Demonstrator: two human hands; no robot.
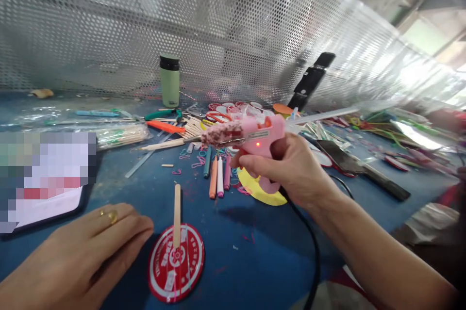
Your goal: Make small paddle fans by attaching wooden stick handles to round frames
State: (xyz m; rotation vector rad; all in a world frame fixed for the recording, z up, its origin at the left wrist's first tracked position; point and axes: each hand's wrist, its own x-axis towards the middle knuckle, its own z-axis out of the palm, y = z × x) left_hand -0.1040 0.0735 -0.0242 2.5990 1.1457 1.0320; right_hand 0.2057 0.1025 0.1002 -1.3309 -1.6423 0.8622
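My right hand (298,167) grips a pink glue gun (264,131) above the table. Its metal nozzle points left, and a red light glows on its side. A long translucent glue stick (327,115) sticks out of its back. Low in front lies a round red disc (192,261) with white print, a wooden stick (177,213) lying over it from the centre outward. Just left of the disc my left hand (98,247), wearing a ring, is closed with its fingers together. I see nothing in it.
A phone (85,198) lies left. Markers (220,179), a yellow disc (262,193) and orange scissors (165,127) lie mid-table. Behind are a green tumbler (169,82), a black upright device (309,79) and a perforated silver sheet (127,19). A black cord (315,247) trails from the gun.
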